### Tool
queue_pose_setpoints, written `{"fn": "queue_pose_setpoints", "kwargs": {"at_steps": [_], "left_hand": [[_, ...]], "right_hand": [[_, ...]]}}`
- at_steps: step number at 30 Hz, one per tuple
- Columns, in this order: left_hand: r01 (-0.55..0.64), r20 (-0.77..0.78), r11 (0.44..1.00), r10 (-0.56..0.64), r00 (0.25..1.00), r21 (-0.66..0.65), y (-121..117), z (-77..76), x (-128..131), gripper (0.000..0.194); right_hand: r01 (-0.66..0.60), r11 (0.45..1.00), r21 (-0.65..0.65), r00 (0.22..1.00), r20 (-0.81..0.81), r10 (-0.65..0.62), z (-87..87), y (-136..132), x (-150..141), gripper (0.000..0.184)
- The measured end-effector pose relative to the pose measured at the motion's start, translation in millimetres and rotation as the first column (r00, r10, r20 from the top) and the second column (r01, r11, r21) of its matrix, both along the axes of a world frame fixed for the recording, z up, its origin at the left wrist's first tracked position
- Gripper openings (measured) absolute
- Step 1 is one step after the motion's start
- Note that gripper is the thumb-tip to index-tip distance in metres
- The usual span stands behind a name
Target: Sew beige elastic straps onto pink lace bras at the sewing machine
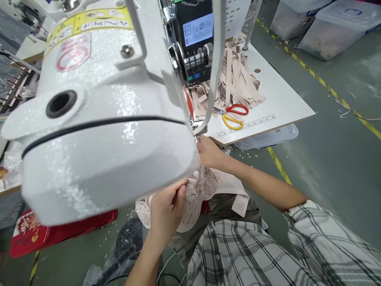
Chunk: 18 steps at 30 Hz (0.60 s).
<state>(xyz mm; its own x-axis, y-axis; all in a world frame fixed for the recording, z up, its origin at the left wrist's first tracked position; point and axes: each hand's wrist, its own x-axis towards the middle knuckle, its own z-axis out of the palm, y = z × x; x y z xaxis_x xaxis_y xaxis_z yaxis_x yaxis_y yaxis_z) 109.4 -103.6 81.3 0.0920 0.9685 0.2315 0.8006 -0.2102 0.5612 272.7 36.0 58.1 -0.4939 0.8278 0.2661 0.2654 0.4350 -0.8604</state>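
A pale pink lace garment (193,202) hangs from the white sewing machine (113,159) down over my lap. With thumb and fingers pinched together, my left hand (168,206) grips the lace edge just below the machine head. My right hand (210,153) is beside the needle area, at the garment's upper edge; the machine head hides its fingertips, so its grip does not show. A smooth band of the garment with a white label (240,204) trails off to the right over my thigh.
On the white table (285,107) lie scissors (233,115) with red and yellow handles and a pile of beige fabric strips (238,79). The machine's control screen (199,29) is lit. Clear plastic bins (336,31) stand on the floor. A red tray (59,234) is at the lower left.
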Motion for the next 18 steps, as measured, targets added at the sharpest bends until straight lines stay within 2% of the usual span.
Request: {"fn": "queue_pose_setpoints", "kwargs": {"at_steps": [5, 10, 15, 18], "left_hand": [[-0.015, -0.003, 0.999, 0.015, 1.0, 0.048, -0.1, -5.6, 0.5, 0.024], [-0.154, -0.049, 0.98, 0.161, 0.986, 0.127, -3.6, -18.3, -1.1, 0.019], [-0.212, -0.016, 0.971, 0.215, 0.976, 0.111, -7.0, -26.4, -3.8, 0.018], [-0.192, -0.083, 0.943, 0.221, 0.972, 0.271, -9.7, -26.3, 4.4, 0.019]], "right_hand": [[0.0, 1.0, 0.03, 1.0, -0.003, 0.0, -2.8, 0.6, 1.4, 0.005], [0.005, 1.0, 0.029, 1.0, 0.022, -0.005, -3.4, 0.4, 1.9, 0.005], [0.022, 0.999, 0.037, 0.999, 0.035, -0.023, -3.2, 0.5, 2.3, 0.006], [0.026, 0.999, 0.028, 0.999, 0.03, -0.027, -3.4, -0.3, 2.4, 0.007]]}}
